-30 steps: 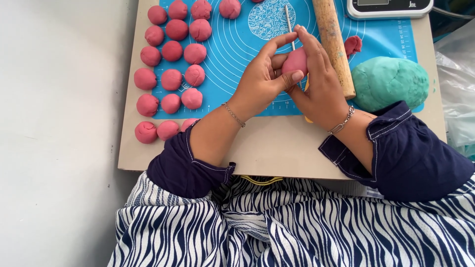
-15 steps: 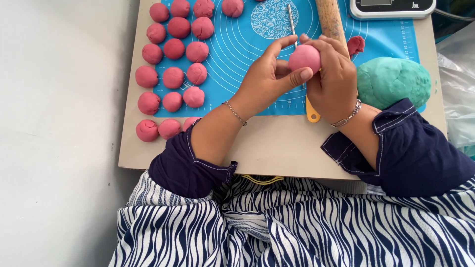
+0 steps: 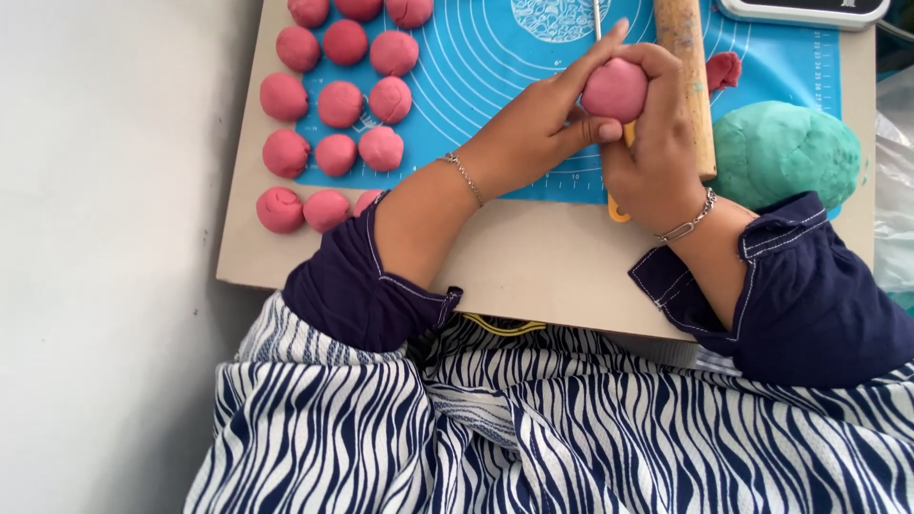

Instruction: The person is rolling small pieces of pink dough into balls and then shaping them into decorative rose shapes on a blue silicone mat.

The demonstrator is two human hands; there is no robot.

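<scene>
A round pink dough ball (image 3: pixel 615 89) is held above the blue baking mat (image 3: pixel 495 57). My right hand (image 3: pixel 657 152) cups it from the right, fingers curled over its top. My left hand (image 3: pixel 538 128) presses it from the left with thumb and fingertips. Several finished pink dough balls (image 3: pixel 340 105) lie in rows on the mat's left side and on the board's edge. A small pink dough scrap (image 3: pixel 724 69) lies to the right of the rolling pin.
A wooden rolling pin (image 3: pixel 687 57) lies just behind my right hand. A big green dough lump (image 3: pixel 785 152) sits at the right. A scale (image 3: pixel 809 9) stands at the top right. The tan board (image 3: pixel 533 266) rests over my lap. A plastic bag (image 3: pixel 895 190) lies right.
Both hands have turned the pink ball between them, and it now looks rounder and smoother. The hands stayed over the same part of the mat.
</scene>
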